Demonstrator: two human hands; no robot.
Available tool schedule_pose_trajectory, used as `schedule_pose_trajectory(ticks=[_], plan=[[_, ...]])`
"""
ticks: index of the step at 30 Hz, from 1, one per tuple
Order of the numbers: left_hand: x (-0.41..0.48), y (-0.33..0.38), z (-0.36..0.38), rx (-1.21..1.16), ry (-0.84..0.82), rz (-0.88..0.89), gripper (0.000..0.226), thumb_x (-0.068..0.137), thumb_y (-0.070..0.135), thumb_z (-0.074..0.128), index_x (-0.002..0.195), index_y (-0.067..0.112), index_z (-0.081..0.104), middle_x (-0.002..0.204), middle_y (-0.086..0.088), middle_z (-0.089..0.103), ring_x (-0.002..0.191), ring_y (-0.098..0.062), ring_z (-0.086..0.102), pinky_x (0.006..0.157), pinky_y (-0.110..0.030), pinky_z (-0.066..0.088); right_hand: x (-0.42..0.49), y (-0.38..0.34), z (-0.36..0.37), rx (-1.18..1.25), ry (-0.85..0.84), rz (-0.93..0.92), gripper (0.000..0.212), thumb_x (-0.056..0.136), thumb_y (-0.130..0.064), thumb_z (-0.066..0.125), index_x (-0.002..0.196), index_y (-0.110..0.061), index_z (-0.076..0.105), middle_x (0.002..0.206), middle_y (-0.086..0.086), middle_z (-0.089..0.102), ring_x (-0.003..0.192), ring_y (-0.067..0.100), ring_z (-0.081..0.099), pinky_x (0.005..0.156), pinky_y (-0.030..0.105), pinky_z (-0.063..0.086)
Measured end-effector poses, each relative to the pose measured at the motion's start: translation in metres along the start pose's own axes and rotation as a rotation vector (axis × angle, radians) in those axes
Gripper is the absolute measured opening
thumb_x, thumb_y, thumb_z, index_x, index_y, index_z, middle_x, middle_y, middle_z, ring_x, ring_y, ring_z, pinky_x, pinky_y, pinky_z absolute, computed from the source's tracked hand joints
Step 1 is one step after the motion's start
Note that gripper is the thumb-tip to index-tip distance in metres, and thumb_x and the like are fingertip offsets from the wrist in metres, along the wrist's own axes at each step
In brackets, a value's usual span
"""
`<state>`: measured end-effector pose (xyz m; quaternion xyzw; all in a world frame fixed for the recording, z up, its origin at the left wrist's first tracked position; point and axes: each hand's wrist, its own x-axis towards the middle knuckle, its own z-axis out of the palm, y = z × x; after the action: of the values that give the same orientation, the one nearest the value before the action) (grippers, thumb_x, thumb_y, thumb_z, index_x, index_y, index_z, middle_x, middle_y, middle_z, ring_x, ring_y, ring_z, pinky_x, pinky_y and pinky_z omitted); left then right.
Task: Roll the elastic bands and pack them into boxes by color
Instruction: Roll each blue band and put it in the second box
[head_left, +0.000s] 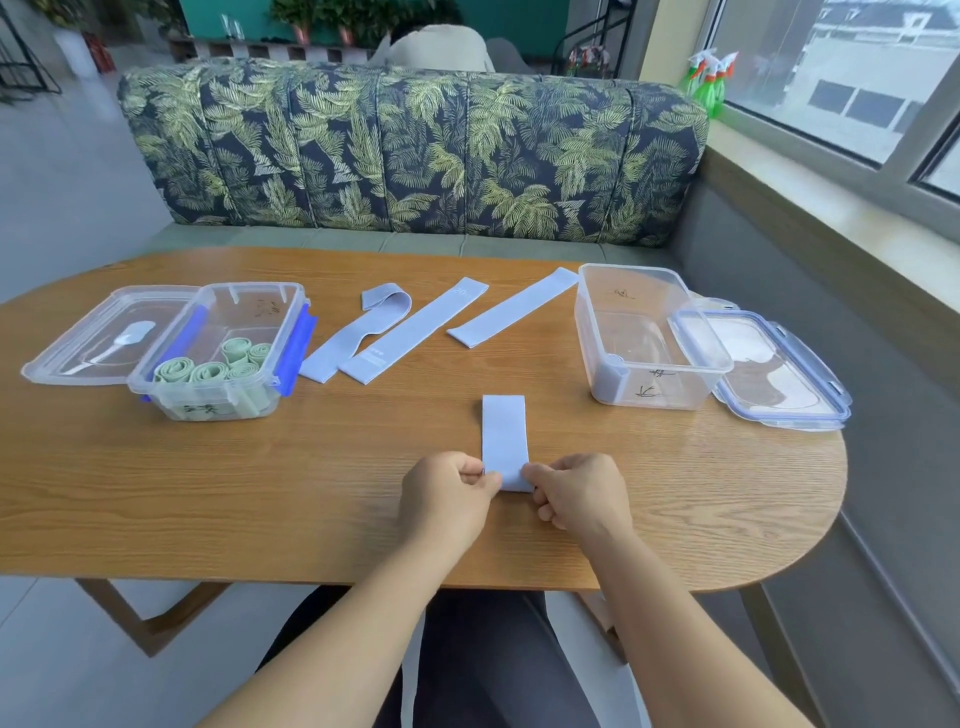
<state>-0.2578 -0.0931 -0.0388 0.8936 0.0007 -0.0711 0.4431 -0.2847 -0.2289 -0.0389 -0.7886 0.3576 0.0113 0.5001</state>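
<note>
A light blue elastic band (504, 436) lies flat on the wooden table (260, 493), pointing away from me. My left hand (447, 493) and my right hand (576, 491) pinch its near end from either side. Three more light blue bands (415, 330) lie flat further back, one of them folded over at its far end. The clear box on the left (218, 358) holds several rolled green bands (208, 371). In the clear box on the right (644, 338) one rolled blue band (610, 379) sits in the near left corner.
One lid (98, 338) lies left of the green box, another lid (779, 369) right of the blue box. A leaf-patterned sofa (415, 150) stands behind the table. Green spray bottles (709, 83) stand on the window sill at the right.
</note>
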Motion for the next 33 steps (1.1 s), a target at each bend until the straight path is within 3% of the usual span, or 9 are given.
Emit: schedule_pose_trajectory(ticks=[5, 8, 10, 14, 18, 25, 29, 33], plan=[[0.008, 0.006, 0.001, 0.075, -0.032, -0.057, 0.015, 0.085, 0.035, 0.066, 0.084, 0.021, 0.073, 0.076, 0.008, 0.071, 0.075, -0.012, 0.067, 0.071, -0.031, 0.056, 0.002, 0.000, 0.001, 0.033, -0.009, 0.022, 0.025, 0.080, -0.036, 0.069, 0.068, -0.014, 0.069, 0.054, -0.002, 0.069, 0.062, 0.020, 0.069, 0.074, 0.041, 0.059], [0.011, 0.008, -0.001, 0.097, -0.045, -0.077, 0.018, 0.085, 0.037, 0.066, 0.076, 0.021, 0.072, 0.070, 0.007, 0.070, 0.072, -0.013, 0.067, 0.070, -0.031, 0.057, 0.002, 0.005, -0.004, 0.249, -0.024, 0.049, 0.022, 0.087, -0.019, 0.063, 0.072, -0.005, 0.071, 0.055, 0.000, 0.067, 0.052, 0.016, 0.061, 0.059, 0.030, 0.051], [0.013, 0.008, -0.001, 0.093, -0.053, -0.095, 0.019, 0.084, 0.038, 0.066, 0.076, 0.022, 0.071, 0.071, 0.007, 0.071, 0.073, -0.013, 0.067, 0.069, -0.030, 0.055, -0.002, 0.008, -0.007, 0.318, -0.023, 0.048, 0.018, 0.087, -0.011, 0.060, 0.076, -0.004, 0.073, 0.058, 0.001, 0.067, 0.055, 0.015, 0.061, 0.057, 0.026, 0.049], [0.017, 0.010, -0.001, 0.090, -0.053, -0.104, 0.021, 0.084, 0.038, 0.066, 0.076, 0.020, 0.072, 0.070, 0.004, 0.071, 0.074, -0.016, 0.068, 0.071, -0.033, 0.057, -0.008, 0.014, -0.001, 0.157, -0.013, -0.031, 0.009, 0.084, -0.023, 0.067, 0.084, -0.021, 0.076, 0.054, -0.007, 0.067, 0.058, 0.006, 0.061, 0.073, 0.035, 0.054], [0.018, 0.009, 0.001, 0.091, -0.040, -0.075, 0.027, 0.085, 0.036, 0.066, 0.076, 0.012, 0.074, 0.072, -0.005, 0.073, 0.075, -0.023, 0.069, 0.072, -0.038, 0.058, -0.009, 0.013, 0.002, 0.137, 0.011, -0.051, 0.007, 0.084, -0.031, 0.070, 0.082, -0.028, 0.076, 0.049, -0.009, 0.064, 0.053, 0.004, 0.058, 0.069, 0.033, 0.052], [0.012, 0.001, 0.003, 0.075, -0.025, 0.017, 0.032, 0.091, 0.029, 0.060, 0.071, 0.006, 0.068, 0.077, -0.013, 0.071, 0.067, -0.023, 0.060, 0.068, -0.037, 0.053, -0.001, 0.007, 0.004, 0.081, 0.037, -0.011, 0.015, 0.081, -0.035, 0.071, 0.071, -0.024, 0.072, 0.047, -0.005, 0.064, 0.055, 0.012, 0.060, 0.072, 0.037, 0.053], [-0.002, -0.007, 0.000, 0.002, -0.016, 0.035, 0.022, 0.092, 0.019, 0.057, 0.071, 0.024, 0.055, 0.071, -0.006, 0.065, 0.070, -0.020, 0.058, 0.080, -0.041, 0.053, 0.003, 0.005, 0.001, 0.071, 0.027, 0.003, 0.014, 0.079, -0.034, 0.072, 0.072, -0.023, 0.072, 0.048, -0.005, 0.065, 0.057, 0.013, 0.061, 0.074, 0.039, 0.056], [0.000, -0.005, 0.001, -0.025, -0.007, 0.002, 0.016, 0.090, 0.028, 0.064, 0.079, 0.020, 0.073, 0.072, 0.005, 0.071, 0.072, -0.013, 0.066, 0.071, -0.031, 0.054, 0.008, 0.000, 0.000, 0.057, 0.005, 0.019, 0.019, 0.073, -0.032, 0.074, 0.063, -0.016, 0.071, 0.050, -0.003, 0.067, 0.061, 0.018, 0.065, 0.078, 0.045, 0.058]])
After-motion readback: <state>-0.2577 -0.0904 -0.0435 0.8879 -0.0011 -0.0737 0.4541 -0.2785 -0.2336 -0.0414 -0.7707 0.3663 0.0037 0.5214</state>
